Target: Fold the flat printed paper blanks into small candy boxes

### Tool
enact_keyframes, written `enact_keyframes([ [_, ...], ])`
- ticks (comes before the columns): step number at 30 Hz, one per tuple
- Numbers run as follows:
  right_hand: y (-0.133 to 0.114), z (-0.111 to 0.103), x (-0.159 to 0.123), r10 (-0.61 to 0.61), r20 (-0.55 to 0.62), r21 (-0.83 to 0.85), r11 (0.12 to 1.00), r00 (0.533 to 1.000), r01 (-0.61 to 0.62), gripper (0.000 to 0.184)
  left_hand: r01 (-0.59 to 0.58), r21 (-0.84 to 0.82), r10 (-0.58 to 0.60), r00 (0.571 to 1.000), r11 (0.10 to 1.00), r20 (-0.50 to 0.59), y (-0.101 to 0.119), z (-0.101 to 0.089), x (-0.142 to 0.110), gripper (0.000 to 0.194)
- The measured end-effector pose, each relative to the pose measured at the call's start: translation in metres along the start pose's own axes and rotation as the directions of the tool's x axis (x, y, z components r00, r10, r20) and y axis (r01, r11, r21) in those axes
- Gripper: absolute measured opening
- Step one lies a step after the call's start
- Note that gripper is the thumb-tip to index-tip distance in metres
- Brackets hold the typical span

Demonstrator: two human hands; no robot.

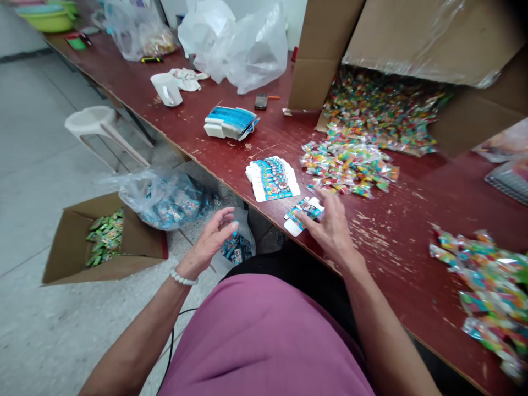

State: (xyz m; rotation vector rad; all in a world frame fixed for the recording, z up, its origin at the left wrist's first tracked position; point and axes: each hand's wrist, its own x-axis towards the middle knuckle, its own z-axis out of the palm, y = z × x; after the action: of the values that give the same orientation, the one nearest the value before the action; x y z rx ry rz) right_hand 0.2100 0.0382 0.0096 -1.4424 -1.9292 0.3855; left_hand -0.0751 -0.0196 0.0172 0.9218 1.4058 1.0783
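Just right of the middle, the right hand (pixel 336 234) is spreading its fingers by a little blue-and-white box (pixel 306 208), maybe keeping it still, while the left hand (pixel 209 239), left of the middle, is hanging empty, fingers loosely bent.

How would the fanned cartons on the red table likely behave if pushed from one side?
The fanned cartons would probably slide over one another rather than move as a block, since they overlap with no band visible. They look like flat, thin card, so each is likely light and fairly stiff, though the projecting white flaps may bend.
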Motion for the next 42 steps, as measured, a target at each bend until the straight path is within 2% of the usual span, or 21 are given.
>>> enact_keyframes([
  [2,0.019,-0.004,0.0,0.102,0.033,-0.148,0.984,0.994,-0.096,0.064,-0.111,0.18,0.116,0.993,0.977,-0.012,-0.003,0.009,0.002,0.049],
  [4,0.028,-0.004,-0.001,0.19,0.061,-0.266,0.949,0.98,-0.167,0.067,-0.23,0.337,0.235,0.972,0.913,0.028,0.0,0.032,0.006,0.042],
  [6,0.029,-0.001,-0.001,0.235,0.082,-0.333,0.922,0.968,-0.196,0.067,-0.366,0.494,0.345,0.929,0.789,0.138,0.005,0.061,0.012,0.038],
  [7,0.028,0.0,-0.001,0.245,0.096,-0.348,0.916,0.965,-0.198,0.063,-0.431,0.579,0.385,0.899,0.692,0.21,0.007,0.076,0.015,0.039],
  [9,0.026,0.001,0.001,0.261,0.118,-0.354,0.912,0.958,-0.205,0.056,-0.498,0.723,0.395,0.858,0.479,0.329,0.01,0.1,0.022,0.044],
  [11,0.025,0.001,0.002,0.275,0.116,-0.346,0.912,0.954,-0.22,0.052,-0.483,0.812,0.346,0.861,0.328,0.372,0.013,0.115,0.028,0.05],
  [14,0.026,0.001,0.001,0.257,0.093,-0.326,0.921,0.962,-0.215,0.053,-0.439,0.863,0.256,0.89,0.252,0.378,0.018,0.122,0.036,0.049],
  [17,0.027,0.001,-0.001,0.245,0.088,-0.289,0.934,0.966,-0.21,0.051,-0.411,0.861,0.196,0.91,0.3,0.366,0.025,0.122,0.04,0.043],
  [20,0.028,0.002,-0.002,0.252,0.062,-0.17,0.956,0.966,-0.239,0.047,-0.384,0.816,0.209,0.923,0.432,0.323,0.027,0.121,0.04,0.032],
  [22,0.028,0.002,-0.004,0.246,0.012,0.016,0.969,0.969,-0.246,0.041,-0.373,0.736,0.219,0.928,0.566,0.302,0.026,0.119,0.039,0.024],
  [24,0.025,0.0,-0.006,0.239,-0.03,0.234,0.946,0.971,-0.226,0.033,-0.339,0.566,0.192,0.933,0.751,0.304,0.023,0.116,0.038,0.023],
  [26,0.018,-0.004,-0.01,0.217,-0.033,0.38,0.905,0.976,-0.189,0.025,-0.196,0.313,0.072,0.927,0.929,0.367,0.02,0.112,0.035,0.026],
  [27,0.013,-0.008,-0.011,0.194,-0.019,0.418,0.893,0.981,-0.168,0.022,-0.08,0.194,-0.013,0.9,0.978,0.436,0.019,0.11,0.033,0.03],
  [28,0.008,-0.011,-0.013,0.162,0.0,0.44,0.886,0.987,-0.145,0.019,0.044,0.112,-0.096,0.853,0.993,0.514,0.018,0.108,0.031,0.034],
  [30,-0.002,-0.017,-0.015,0.095,0.058,0.482,0.869,0.994,-0.111,0.014,0.234,0.063,-0.219,0.732,0.97,0.645,0.017,0.103,0.026,0.04],
  [32,-0.011,-0.021,-0.016,0.05,0.14,0.554,0.824,0.989,-0.12,0.013,0.296,0.08,-0.262,0.647,0.952,0.716,0.017,0.099,0.021,0.039],
  [34,-0.018,-0.024,-0.016,0.03,0.219,0.638,0.752,0.975,-0.166,0.015,0.281,0.083,-0.243,0.601,0.956,0.761,0.017,0.097,0.017,0.035],
  [35,-0.021,-0.025,-0.016,0.024,0.246,0.662,0.726,0.969,-0.186,0.016,0.244,0.079,-0.213,0.595,0.966,0.775,0.017,0.097,0.016,0.033],
  [37,-0.026,-0.027,-0.015,0.015,0.253,0.642,0.745,0.967,-0.18,0.015,0.152,0.063,-0.145,0.626,0.986,0.766,0.018,0.098,0.013,0.032],
  [39,-0.032,-0.029,-0.015,0.003,0.22,0.538,0.834,0.976,-0.124,0.017,0.091,0.071,-0.114,0.674,0.993,0.73,0.019,0.1,0.012,0.037],
  [42,-0.043,-0.032,-0.017,0.015,0.141,0.33,0.942,0.99,-0.061,0.028,0.039,0.108,-0.106,0.681,0.993,0.724,0.024,0.104,0.013,0.039],
])
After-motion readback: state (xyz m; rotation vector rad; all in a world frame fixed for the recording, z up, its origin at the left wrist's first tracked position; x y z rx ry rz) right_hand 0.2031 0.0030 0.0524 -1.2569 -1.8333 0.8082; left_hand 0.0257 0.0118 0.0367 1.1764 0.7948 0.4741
